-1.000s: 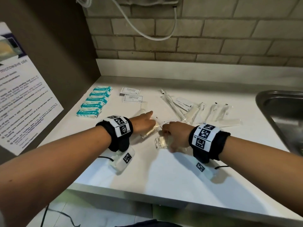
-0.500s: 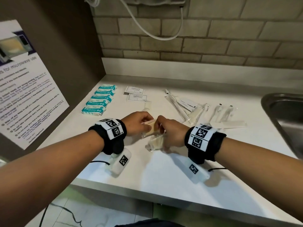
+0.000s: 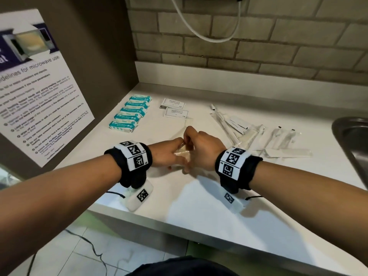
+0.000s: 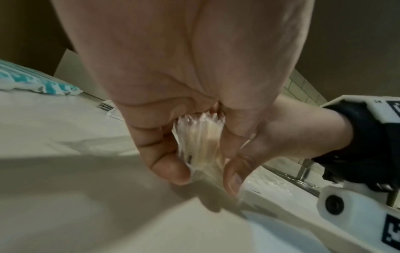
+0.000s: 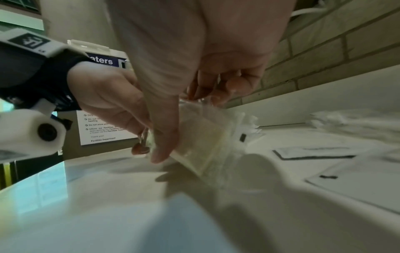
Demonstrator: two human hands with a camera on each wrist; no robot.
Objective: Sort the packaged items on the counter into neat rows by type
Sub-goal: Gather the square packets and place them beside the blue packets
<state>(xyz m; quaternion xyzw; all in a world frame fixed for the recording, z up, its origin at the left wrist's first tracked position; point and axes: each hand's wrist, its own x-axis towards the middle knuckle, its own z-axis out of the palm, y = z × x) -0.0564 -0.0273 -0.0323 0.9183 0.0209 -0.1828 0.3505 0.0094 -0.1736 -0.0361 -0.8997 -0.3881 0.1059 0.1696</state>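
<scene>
Clear packets (image 3: 182, 153) (a small bundle) near counter (image 3: 199, 206) front edge, pinched by left hand (image 3: 166, 154) and right hand (image 3: 203, 150).

Clear packets (image 3: 182, 153) half-hidden between hands

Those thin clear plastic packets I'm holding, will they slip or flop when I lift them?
The clear plastic packets, pinched between left hand and right hand, probably flop: their edges fan out. The glossy film likely slides, so the stack may splay. Seemingly light.
</scene>
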